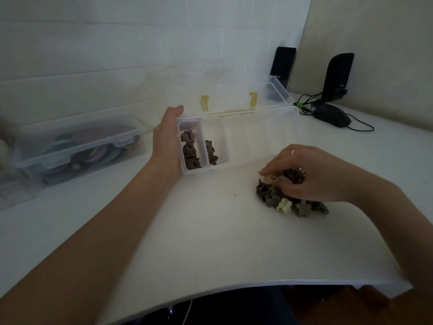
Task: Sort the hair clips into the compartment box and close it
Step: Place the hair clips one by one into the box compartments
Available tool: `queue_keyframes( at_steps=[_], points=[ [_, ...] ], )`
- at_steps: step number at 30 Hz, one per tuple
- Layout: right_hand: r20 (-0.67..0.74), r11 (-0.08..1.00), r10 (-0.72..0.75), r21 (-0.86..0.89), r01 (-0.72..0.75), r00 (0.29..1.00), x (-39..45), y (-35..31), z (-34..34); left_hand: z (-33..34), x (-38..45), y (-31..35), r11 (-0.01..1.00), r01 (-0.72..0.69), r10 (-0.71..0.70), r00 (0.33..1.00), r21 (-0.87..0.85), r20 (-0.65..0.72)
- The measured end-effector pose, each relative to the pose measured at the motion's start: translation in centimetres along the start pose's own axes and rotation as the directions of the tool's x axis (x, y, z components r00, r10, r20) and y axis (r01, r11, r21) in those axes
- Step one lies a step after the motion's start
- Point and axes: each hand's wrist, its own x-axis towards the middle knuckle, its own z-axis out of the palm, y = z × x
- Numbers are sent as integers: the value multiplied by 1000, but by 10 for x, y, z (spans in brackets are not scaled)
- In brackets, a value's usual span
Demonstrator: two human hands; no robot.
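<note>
A clear compartment box (236,127) lies open on the white table, its lid (225,95) tipped back against the wall. Brown clips (189,151) fill its leftmost compartment, and a few darker clips (210,151) lie in the second one. My left hand (166,139) holds the box's left end, thumb over the far corner. A pile of loose hair clips (293,200), brown, grey and cream, sits to the right of the box. My right hand (311,174) is on top of that pile and pinches a cream clip (270,179) between its fingertips.
A closed clear box (77,146) full of coloured items stands at the left. Two black speakers (337,78) and a black mouse (332,116) with its cable are at the back right. The table's front edge curves close to me.
</note>
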Motion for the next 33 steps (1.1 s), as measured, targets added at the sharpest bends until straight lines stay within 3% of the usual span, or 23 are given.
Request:
queue_keyframes(
  at_steps=[6, 8, 10, 12, 18, 20, 23, 28, 30, 33],
  points=[
    [-70, 999, -22, 43, 25, 997, 4, -9, 7, 2, 0, -3, 1000, 4, -5, 998, -28, -60],
    [-108, 962, -39, 265, 67, 993, 6, -16, 2, 0, 1, -3, 999, 6, -7, 999, -32, -43],
    [-122, 829, -86, 543, 139, 989, 13, -22, -7, -2, 3, -3, 1000, -13, 13, 1000, -2, 0],
    [-143, 707, -133, 679, 195, 981, 26, -22, -14, -3, 4, -3, 1000, -9, 10, 1000, 16, -22],
    [-254, 668, -175, 678, 305, 951, 69, -43, -3, 0, 4, -9, 997, -64, 67, 992, 36, -104],
    [-383, 771, -188, 513, 377, 905, 79, -54, 5, 2, 3, -10, 994, -98, 103, 990, 56, -98],
    [-502, 924, -283, 86, 373, 817, 90, -62, 15, 4, 2, -10, 987, -133, 141, 985, 85, -97],
    [-521, 898, -436, -309, 315, 734, 100, -75, 25, 5, -4, -9, 997, -74, 74, 997, -12, -38],
    [-486, 847, -462, -489, 207, 742, 101, -82, 30, 7, -7, -8, 998, -60, 60, 996, -4, -62],
    [-387, 812, -442, -556, 177, 809, 96, -89, 31, 8, -8, -7, 999, -48, 47, 996, -12, -71]
  ],
)
